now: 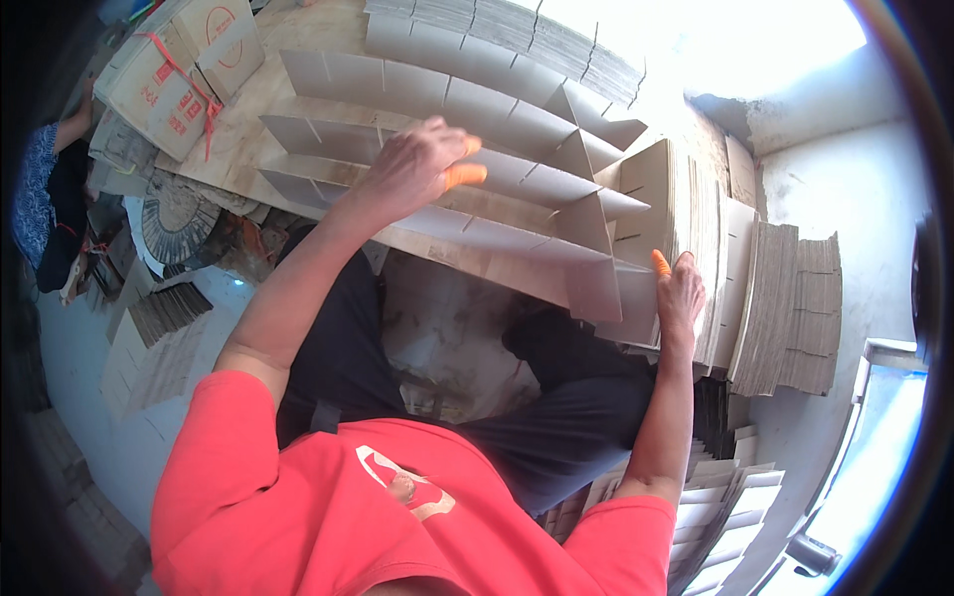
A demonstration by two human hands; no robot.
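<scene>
Several long slotted cardboard strips (pixel 467 230) stand on edge in rows on the wooden board. At their right end, cardboard cross pieces (pixel 593 226) are fitted across them. My left hand (pixel 412 169) hovers over the middle of the rows, fingers bent and slightly apart, with orange covers on two fingertips; nothing shows between them. My right hand (pixel 682 293) is at the near edge of an upright stack of cardboard sheets (pixel 696 204). Its orange-covered thumb and its fingers close on a cardboard sheet at the stack's left side; the exact grip is partly hidden.
More cardboard stacks (pixel 785 308) stand at the right by the wall, and another stack (pixel 517 30) lies at the far edge. A tied cardboard bundle (pixel 184 74) sits at the far left. Beyond it, another person's sleeve (pixel 38 189) shows. Slotted pieces (pixel 725 507) are piled low on the right.
</scene>
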